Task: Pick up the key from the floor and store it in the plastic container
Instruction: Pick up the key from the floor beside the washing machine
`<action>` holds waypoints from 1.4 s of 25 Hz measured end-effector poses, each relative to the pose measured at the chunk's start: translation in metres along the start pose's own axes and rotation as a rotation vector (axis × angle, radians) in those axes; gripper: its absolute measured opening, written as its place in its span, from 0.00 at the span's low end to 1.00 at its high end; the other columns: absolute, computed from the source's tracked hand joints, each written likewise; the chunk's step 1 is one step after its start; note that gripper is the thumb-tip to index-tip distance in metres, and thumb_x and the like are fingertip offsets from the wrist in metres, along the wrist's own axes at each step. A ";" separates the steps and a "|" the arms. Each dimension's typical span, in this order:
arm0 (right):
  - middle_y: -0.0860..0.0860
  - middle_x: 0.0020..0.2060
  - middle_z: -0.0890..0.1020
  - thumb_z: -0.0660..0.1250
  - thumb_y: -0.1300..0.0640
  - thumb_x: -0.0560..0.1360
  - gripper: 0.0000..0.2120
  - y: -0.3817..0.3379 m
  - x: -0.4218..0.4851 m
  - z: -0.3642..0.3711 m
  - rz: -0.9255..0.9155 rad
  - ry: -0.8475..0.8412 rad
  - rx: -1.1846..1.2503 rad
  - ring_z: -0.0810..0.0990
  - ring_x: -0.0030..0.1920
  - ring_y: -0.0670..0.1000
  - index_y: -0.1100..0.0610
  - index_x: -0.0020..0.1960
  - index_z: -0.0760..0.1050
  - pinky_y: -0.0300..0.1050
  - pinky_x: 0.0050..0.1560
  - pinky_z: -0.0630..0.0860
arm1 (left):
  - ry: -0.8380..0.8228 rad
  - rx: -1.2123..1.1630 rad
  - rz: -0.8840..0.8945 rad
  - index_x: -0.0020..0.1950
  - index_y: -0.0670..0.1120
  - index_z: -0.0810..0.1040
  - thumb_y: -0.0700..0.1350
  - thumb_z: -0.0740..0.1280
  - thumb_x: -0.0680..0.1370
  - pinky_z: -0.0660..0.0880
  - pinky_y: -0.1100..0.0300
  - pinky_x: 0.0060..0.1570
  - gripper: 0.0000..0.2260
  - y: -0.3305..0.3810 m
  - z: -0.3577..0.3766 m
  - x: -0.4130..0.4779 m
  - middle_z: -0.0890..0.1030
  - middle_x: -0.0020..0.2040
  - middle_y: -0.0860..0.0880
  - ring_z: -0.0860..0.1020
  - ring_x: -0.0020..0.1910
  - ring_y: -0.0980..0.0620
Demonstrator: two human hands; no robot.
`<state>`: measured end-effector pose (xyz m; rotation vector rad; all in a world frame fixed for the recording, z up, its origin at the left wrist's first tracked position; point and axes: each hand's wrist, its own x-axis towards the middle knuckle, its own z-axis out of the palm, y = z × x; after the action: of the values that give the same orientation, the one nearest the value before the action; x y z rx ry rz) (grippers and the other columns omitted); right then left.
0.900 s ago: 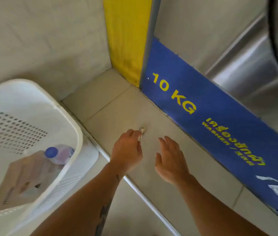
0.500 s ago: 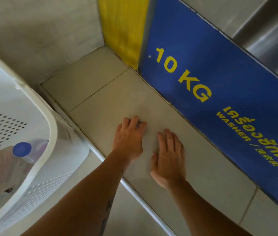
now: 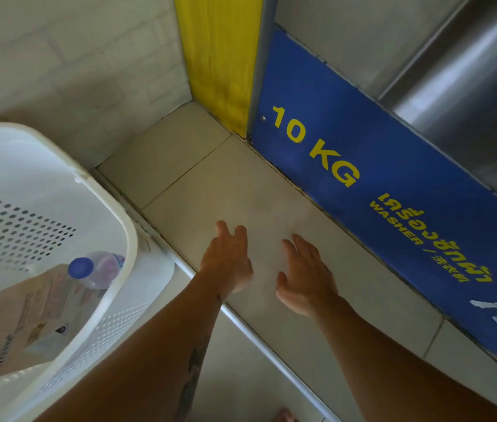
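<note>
The key is not visible anywhere on the beige floor tiles (image 3: 241, 190). My left hand (image 3: 226, 263) hovers palm down over the spot where the key lay. Two of its fingers point forward and the others curl underneath, so whatever is under the palm is hidden. My right hand (image 3: 305, 278) is beside it to the right, palm down with fingers spread and nothing in it. The white perforated plastic basket (image 3: 131, 239) stands at the left, a short way from my left forearm.
Inside the basket lie a clear bottle with a blue cap (image 3: 81, 268) and a brown paper package (image 3: 28, 324). A blue "10 KG" washer panel (image 3: 393, 190) runs along the right. A yellow post (image 3: 220, 62) and a tiled wall close the corner. A metal floor strip (image 3: 259, 333) crosses under my arms.
The key showed at my left fingertips, then the left hand covered it. Now that hand has drawn back slightly and the key stays out of sight. The right hand has shifted a little.
</note>
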<state>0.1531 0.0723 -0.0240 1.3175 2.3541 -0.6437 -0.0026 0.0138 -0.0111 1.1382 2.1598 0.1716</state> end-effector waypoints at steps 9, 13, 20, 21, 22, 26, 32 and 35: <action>0.51 0.78 0.55 0.58 0.53 0.76 0.31 -0.049 -0.100 -0.120 -0.081 0.098 0.061 0.52 0.76 0.51 0.55 0.77 0.54 0.46 0.72 0.59 | 0.062 -0.176 0.146 0.46 0.54 0.65 0.37 0.57 0.73 0.68 0.59 0.32 0.11 0.053 -0.115 -0.105 0.69 0.45 0.50 0.73 0.36 0.49; 0.52 0.77 0.59 0.58 0.54 0.76 0.30 -0.076 -0.155 -0.206 -0.151 0.174 0.053 0.55 0.75 0.52 0.56 0.77 0.56 0.46 0.72 0.57 | 0.123 -0.014 0.233 0.48 0.53 0.67 0.40 0.58 0.73 0.65 0.57 0.35 0.09 0.076 -0.198 -0.165 0.72 0.45 0.50 0.76 0.42 0.43; 0.52 0.75 0.61 0.57 0.54 0.79 0.28 -0.125 -0.269 -0.346 -0.254 0.246 0.024 0.57 0.75 0.52 0.56 0.77 0.56 0.48 0.70 0.59 | 0.196 0.195 0.234 0.54 0.46 0.75 0.38 0.60 0.74 0.72 0.51 0.43 0.10 0.113 -0.330 -0.290 0.73 0.53 0.46 0.77 0.51 0.41; 0.51 0.74 0.62 0.57 0.54 0.79 0.27 -0.132 -0.286 -0.361 -0.273 0.259 0.026 0.57 0.74 0.52 0.56 0.76 0.56 0.48 0.69 0.60 | 0.219 0.207 0.240 0.53 0.45 0.75 0.38 0.60 0.74 0.72 0.51 0.42 0.10 0.119 -0.346 -0.308 0.73 0.53 0.46 0.77 0.50 0.41; 0.51 0.74 0.62 0.57 0.54 0.79 0.26 -0.138 -0.303 -0.374 -0.291 0.270 0.034 0.57 0.74 0.52 0.55 0.76 0.57 0.48 0.68 0.62 | 0.242 0.218 0.244 0.53 0.45 0.75 0.37 0.60 0.73 0.72 0.51 0.42 0.11 0.123 -0.358 -0.326 0.74 0.52 0.46 0.77 0.50 0.42; 0.51 0.72 0.64 0.57 0.54 0.78 0.23 -0.157 -0.369 -0.407 -0.409 0.305 0.022 0.60 0.72 0.52 0.55 0.73 0.60 0.50 0.63 0.66 | 0.338 0.279 0.206 0.55 0.44 0.76 0.33 0.60 0.72 0.68 0.55 0.38 0.15 0.139 -0.398 -0.398 0.74 0.53 0.46 0.76 0.50 0.44; 0.52 0.68 0.68 0.57 0.55 0.78 0.21 -0.168 -0.442 -0.421 -0.624 0.354 -0.010 0.65 0.69 0.54 0.56 0.70 0.64 0.47 0.62 0.64 | 0.466 0.128 0.017 0.57 0.49 0.77 0.33 0.59 0.71 0.70 0.59 0.47 0.19 0.150 -0.412 -0.508 0.77 0.56 0.48 0.76 0.53 0.46; 0.50 0.69 0.68 0.58 0.53 0.77 0.22 -0.179 -0.475 -0.419 -0.700 0.313 0.019 0.65 0.69 0.53 0.54 0.71 0.64 0.48 0.62 0.67 | 0.546 -0.007 -0.076 0.53 0.52 0.79 0.35 0.60 0.73 0.71 0.61 0.48 0.16 0.149 -0.405 -0.564 0.79 0.55 0.50 0.77 0.51 0.49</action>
<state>0.1960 -0.1097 0.6068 0.5948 3.0922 -0.6794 0.0640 -0.2542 0.6432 1.0919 2.6672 0.5041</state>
